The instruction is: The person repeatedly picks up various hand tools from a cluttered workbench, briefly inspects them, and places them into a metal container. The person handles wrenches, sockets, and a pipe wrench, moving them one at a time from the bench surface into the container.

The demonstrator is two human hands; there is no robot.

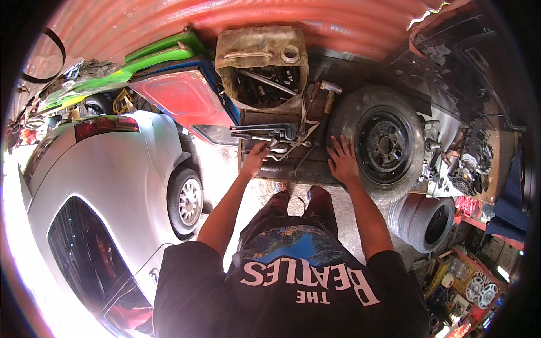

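Note:
My left hand point(255, 159) is over the dark workbench point(287, 172), its fingers curled in at the end of a cluster of metal wrenches point(279, 155). What sits between the fingertips is too small to make out. Just beyond lies a large dark adjustable wrench point(282, 129). My right hand point(342, 160) lies with spread fingers against the near left side of a tyre on a black steel wheel point(389, 141), holding nothing. Between the hands, a thin bent metal rod point(304, 160) rests on the bench. A hammer point(330, 87) lies farther back, beside the tyre.
A cut-open, grimy plastic jug point(259, 48) full of tools stands at the back. On the left is a silver car point(112, 163); a red panel point(183, 96) leans behind it. Metal parts point(468, 160) crowd the right, above stacked tyres point(422, 219).

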